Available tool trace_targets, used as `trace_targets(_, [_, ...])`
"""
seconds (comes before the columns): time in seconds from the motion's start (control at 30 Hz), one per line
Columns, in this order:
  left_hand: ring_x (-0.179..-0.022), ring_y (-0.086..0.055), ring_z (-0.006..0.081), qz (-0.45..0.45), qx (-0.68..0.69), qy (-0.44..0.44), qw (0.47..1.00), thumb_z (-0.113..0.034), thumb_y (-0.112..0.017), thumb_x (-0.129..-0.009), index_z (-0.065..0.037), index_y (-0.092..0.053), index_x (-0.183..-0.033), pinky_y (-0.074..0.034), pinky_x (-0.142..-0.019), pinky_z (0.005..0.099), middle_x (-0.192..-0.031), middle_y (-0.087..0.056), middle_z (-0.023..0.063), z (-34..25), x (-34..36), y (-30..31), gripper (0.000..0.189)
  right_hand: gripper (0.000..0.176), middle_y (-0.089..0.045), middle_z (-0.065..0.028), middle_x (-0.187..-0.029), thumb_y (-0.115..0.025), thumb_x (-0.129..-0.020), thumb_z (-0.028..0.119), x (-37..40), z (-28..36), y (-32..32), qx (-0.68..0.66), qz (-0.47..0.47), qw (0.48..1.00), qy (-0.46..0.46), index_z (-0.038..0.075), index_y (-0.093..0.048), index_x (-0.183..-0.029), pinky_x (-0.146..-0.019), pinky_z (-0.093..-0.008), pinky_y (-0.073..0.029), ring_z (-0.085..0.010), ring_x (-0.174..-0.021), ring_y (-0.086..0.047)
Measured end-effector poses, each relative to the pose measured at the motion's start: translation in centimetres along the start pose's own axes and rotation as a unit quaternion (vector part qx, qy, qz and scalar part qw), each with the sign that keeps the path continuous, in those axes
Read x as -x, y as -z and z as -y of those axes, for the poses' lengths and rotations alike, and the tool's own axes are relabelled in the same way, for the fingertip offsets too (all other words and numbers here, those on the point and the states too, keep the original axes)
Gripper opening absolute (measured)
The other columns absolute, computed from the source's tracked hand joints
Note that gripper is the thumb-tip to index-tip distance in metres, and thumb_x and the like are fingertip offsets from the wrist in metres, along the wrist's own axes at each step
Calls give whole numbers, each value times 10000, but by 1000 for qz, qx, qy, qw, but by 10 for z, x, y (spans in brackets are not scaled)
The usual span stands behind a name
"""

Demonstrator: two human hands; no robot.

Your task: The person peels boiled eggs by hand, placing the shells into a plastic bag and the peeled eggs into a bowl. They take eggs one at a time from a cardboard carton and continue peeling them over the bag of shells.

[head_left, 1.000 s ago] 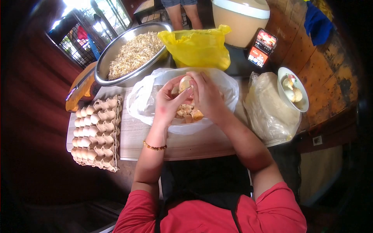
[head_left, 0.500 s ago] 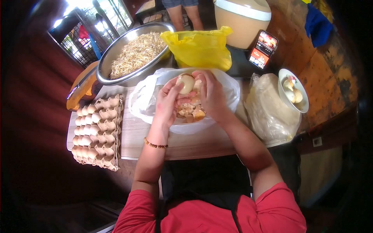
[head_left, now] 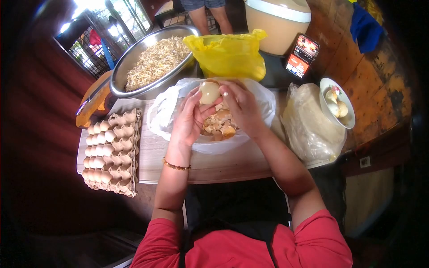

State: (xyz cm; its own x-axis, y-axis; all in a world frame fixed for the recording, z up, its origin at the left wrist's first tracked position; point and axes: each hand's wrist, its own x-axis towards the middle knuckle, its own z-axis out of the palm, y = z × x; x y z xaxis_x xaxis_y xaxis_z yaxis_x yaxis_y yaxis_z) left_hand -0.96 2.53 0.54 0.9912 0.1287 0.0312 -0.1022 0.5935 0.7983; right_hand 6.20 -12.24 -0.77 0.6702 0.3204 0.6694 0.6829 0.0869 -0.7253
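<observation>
A partly peeled boiled egg (head_left: pixel 209 93) is held over the open white plastic bag (head_left: pixel 161 120). My left hand (head_left: pixel 191 117) cups it from the left and below, fingers closed around it. My right hand (head_left: pixel 243 107) has its bent fingers at the egg's right and upper side, where some brown shell still shows. A small pale bit sits by the right thumb. Below the hands, broken eggshells (head_left: pixel 220 127) lie heaped in the bag.
On the left is a carton egg tray (head_left: pixel 120 152), partly filled with eggs. Behind stand a metal basin (head_left: pixel 117 85) of dried strands, a yellow bag (head_left: pixel 232 58) and a phone (head_left: pixel 302 56). On the right are a clear plastic bag (head_left: pixel 310 127) and a bowl (head_left: pixel 350 121) holding peeled eggs.
The egg has turned and shifted slightly left and up, showing more smooth white surface. My left hand has moved a little left with it; my right fingers have shifted along its side.
</observation>
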Motion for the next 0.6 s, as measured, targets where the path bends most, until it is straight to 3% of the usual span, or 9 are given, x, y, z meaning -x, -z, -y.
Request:
trace_targets(0.1, [-978, -662, 242, 3, -46, -31, 998, -182, -493, -967, 49, -442, -1282, -575, -744, 274, -1139, -608, 133, 5, 4, -8, 394, 207, -607, -191, -1005, -540, -919, 126, -1, 8, 1, 53, -18, 998, 6, -17, -612, -1049, -839, -376, -456, -337, -939, -585])
trace_targets(0.17, [-942, -666, 206, 41, -95, -39, 994, -145, -543, -945, 43, -482, -1248, -569, -734, 273, -1120, -620, 115, 7, 4, -8, 361, 220, -598, -194, -992, -537, -920, 142, -3, 10, 6, 18, -9, 1000, -12, -16, -611, -1055, -838, -385, -447, -337, -941, -569])
trace_targets(0.37, [-852, -648, 127, 14, -160, -71, 984, -82, -653, -874, 28, -551, -1176, -552, -712, 242, -1034, -656, 81, 17, 1, -5, 337, 187, -547, -173, -974, -500, -927, 109, 0, 7, 4, 75, 50, 996, 21, -1, -610, -1031, -795, -412, -445, -355, -892, -557])
trace_targets(0.6, [-856, -649, 125, 6, -150, -55, 987, -81, -667, -861, 35, -589, -1132, -550, -704, 232, -980, -670, 78, 13, 3, -7, 305, 176, -530, -173, -970, -471, -946, 116, 1, 5, 1, 94, 37, 994, 31, -7, -587, -995, -782, -420, -444, -366, -890, -555])
